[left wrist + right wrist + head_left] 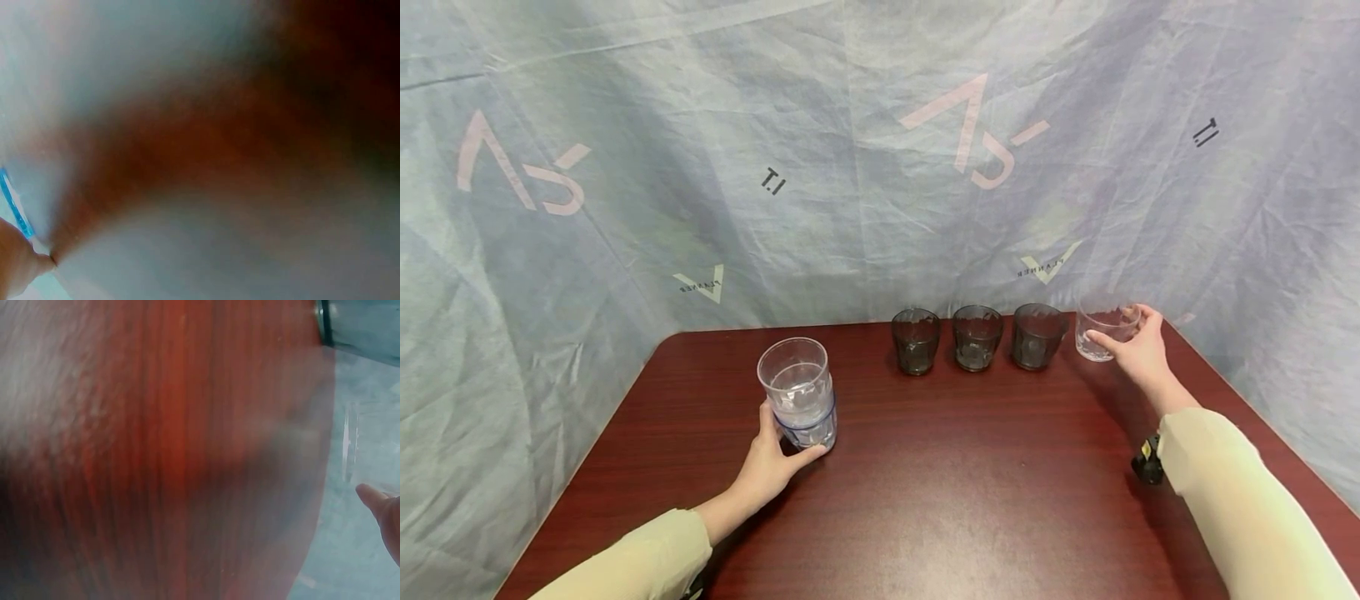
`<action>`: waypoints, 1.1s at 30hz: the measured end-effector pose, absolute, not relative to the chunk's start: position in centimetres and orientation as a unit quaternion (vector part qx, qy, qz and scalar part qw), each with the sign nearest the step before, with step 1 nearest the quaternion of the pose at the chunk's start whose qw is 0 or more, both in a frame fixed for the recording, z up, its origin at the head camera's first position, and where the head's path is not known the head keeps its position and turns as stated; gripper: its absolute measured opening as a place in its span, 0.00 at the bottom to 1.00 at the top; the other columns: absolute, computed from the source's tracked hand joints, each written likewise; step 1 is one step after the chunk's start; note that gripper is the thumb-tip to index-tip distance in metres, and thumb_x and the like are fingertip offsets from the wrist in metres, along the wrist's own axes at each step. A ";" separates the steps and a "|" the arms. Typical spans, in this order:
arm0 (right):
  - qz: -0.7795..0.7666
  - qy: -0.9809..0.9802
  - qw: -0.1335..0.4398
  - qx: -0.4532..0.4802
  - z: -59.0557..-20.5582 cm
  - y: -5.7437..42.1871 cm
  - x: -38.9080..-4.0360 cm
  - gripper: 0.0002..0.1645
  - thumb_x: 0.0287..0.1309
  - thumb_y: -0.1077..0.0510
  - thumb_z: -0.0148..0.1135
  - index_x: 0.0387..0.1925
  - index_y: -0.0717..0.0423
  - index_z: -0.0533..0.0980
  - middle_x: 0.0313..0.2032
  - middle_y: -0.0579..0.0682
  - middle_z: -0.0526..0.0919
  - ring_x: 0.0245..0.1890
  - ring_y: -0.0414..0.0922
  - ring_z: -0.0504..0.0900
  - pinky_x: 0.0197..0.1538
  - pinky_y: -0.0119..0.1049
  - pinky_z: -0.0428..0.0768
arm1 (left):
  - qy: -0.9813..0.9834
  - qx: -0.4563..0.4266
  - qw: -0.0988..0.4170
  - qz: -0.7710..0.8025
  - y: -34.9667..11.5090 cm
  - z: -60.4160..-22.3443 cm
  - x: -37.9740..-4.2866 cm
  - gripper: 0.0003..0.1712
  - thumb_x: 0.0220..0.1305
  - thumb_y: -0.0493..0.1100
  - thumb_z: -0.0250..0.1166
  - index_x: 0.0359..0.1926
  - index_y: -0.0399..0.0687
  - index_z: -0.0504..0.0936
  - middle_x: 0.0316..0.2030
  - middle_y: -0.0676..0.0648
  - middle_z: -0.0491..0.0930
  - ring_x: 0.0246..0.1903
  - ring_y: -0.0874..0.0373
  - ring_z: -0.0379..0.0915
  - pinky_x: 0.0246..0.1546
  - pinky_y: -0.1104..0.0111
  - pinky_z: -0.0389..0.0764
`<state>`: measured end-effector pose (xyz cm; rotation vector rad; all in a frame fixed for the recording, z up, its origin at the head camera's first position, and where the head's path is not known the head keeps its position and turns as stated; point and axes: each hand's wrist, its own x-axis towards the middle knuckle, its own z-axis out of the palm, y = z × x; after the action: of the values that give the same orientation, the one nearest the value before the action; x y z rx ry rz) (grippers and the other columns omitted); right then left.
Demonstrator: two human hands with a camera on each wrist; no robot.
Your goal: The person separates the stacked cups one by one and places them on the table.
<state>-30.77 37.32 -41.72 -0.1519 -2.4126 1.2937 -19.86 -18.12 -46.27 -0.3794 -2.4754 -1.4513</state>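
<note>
Head view: left hand [769, 467] grips stacked glasses [801, 398], right hand [1142, 352] clear glass [1099, 333]; left wrist view: mostly blur.

I'm seeing bare table [940, 500] spreading across the front middle | a lane is running rearward between the left grip [760, 467] with its clear glass stack [799, 392] and three dark glasses [976, 343] | the row's gaps are looking narrow | right grip [1141, 358] and clear tumbler [1092, 329] are blocking its right end | cloth [850, 183] is hanging behind
</note>
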 end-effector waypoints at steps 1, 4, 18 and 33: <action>0.462 -0.864 0.193 -0.055 -41.9 37.4 -30.7 0.52 0.60 0.51 0.66 0.67 0.67 0.42 0.66 0.69 0.60 0.59 0.60 0.64 0.53 0.42 0.66 | -0.849 -0.130 0.123 -0.498 -18.1 -46.3 -19.8 0.61 0.46 0.38 0.80 0.70 0.47 0.45 0.61 0.33 0.68 0.62 0.42 0.66 0.61 0.51 0.65; 0.462 -0.867 0.175 -0.056 -42.3 37.7 -30.7 0.52 0.61 0.50 0.65 0.67 0.68 0.41 0.66 0.70 0.59 0.60 0.63 0.63 0.53 0.48 0.66 | -0.849 -0.130 0.123 -0.497 -18.1 -46.3 -19.8 0.61 0.45 0.38 0.80 0.70 0.47 0.45 0.62 0.34 0.68 0.62 0.42 0.66 0.61 0.51 0.66; 0.474 -0.866 0.151 -0.042 -43.2 37.1 -30.8 0.51 0.63 0.51 0.63 0.67 0.71 0.39 0.66 0.75 0.54 0.61 0.66 0.61 0.53 0.47 0.67 | -0.850 -0.135 0.134 -0.491 -18.1 -46.4 -19.7 0.59 0.44 0.38 0.81 0.68 0.47 0.48 0.59 0.34 0.72 0.59 0.44 0.70 0.58 0.51 0.68; 0.471 -0.866 0.162 -0.037 -41.9 37.4 -30.4 0.61 0.59 0.47 0.67 0.72 0.62 0.33 0.73 0.68 0.43 0.71 0.63 0.46 0.67 0.60 0.51 | -0.845 -0.132 0.132 -0.501 -18.2 -46.3 -19.9 0.61 0.45 0.39 0.80 0.70 0.47 0.46 0.62 0.34 0.66 0.61 0.40 0.66 0.61 0.52 0.65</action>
<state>-30.38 37.37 -41.92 -0.1058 -2.4721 1.3458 -19.87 -18.17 -46.26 -0.3842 -2.4531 -1.4529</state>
